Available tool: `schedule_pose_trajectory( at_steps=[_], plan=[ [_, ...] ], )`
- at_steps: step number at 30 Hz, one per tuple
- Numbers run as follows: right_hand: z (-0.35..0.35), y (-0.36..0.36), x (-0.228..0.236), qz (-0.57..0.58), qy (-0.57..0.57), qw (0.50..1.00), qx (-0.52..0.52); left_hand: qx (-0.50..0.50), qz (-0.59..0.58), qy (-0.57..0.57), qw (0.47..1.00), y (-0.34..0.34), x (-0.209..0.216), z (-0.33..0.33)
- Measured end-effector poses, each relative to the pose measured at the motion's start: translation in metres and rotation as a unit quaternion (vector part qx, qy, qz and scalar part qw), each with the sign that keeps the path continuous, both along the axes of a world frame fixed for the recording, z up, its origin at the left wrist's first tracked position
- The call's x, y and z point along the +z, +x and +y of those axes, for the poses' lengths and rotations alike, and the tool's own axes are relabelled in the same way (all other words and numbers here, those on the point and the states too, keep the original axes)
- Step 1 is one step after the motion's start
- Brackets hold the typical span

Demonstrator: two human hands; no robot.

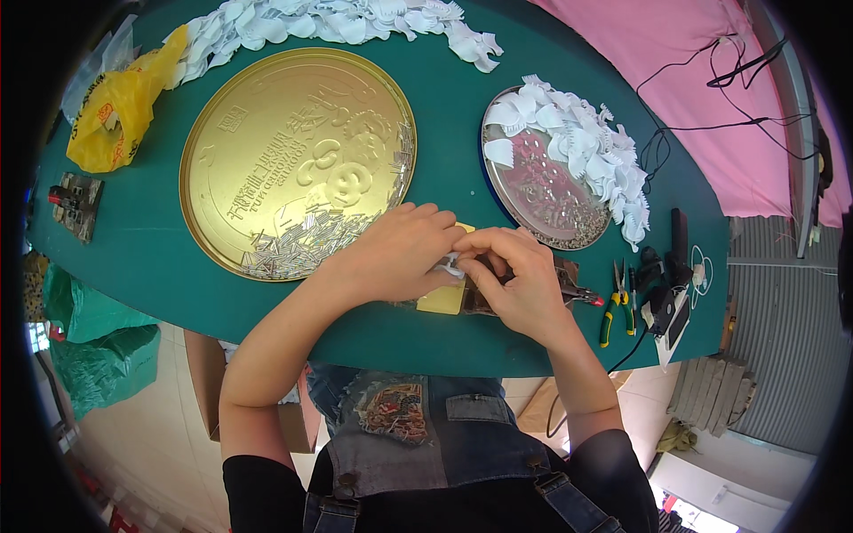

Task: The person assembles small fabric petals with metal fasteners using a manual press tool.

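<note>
My left hand (400,253) and my right hand (518,277) meet near the front edge of the green table. Between their fingertips is a small white piece (451,266), mostly covered by the fingers, and both hands appear to pinch it. Beneath them lies a yellow plate (439,300) beside a brown fixture with a red-tipped clamp (582,294). Beyond my left hand sits a large round gold tray (267,124), with many thin silver pins (302,244) along its near edge. A smaller round tray (490,182) beyond my right hand holds white curved pieces (577,129) and tiny metal parts (569,226).
More white pieces (293,22) are heaped along the far edge. A yellow plastic bag (111,124) and another clamp fixture (78,206) stand at the left. Pliers (613,306), black devices (666,275) and cables lie at the right. Pink cloth (693,107) hangs beyond.
</note>
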State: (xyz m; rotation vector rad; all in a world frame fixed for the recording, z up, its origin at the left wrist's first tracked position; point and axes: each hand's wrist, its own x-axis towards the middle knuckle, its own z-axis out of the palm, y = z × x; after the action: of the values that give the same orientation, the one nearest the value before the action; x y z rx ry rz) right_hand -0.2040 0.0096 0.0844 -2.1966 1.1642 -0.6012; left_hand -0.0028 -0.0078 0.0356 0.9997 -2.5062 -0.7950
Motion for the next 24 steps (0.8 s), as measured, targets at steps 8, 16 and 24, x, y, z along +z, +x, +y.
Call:
schedule_pose_trajectory(
  at_steps=[8,16,24],
  plan=[
    [0.015,-0.001,-0.02,0.064,-0.24,0.968,0.033,0.002,0.043,0.0,0.999,0.0,-0.004,-0.001],
    [0.03,-0.008,-0.032,0.165,-0.394,0.903,0.039,0.01,0.039,0.002,0.999,-0.001,-0.005,-0.002],
    [0.033,-0.01,-0.047,0.129,-0.389,0.912,0.005,0.01,0.056,-0.011,0.998,0.0,-0.009,-0.001]
  ],
)
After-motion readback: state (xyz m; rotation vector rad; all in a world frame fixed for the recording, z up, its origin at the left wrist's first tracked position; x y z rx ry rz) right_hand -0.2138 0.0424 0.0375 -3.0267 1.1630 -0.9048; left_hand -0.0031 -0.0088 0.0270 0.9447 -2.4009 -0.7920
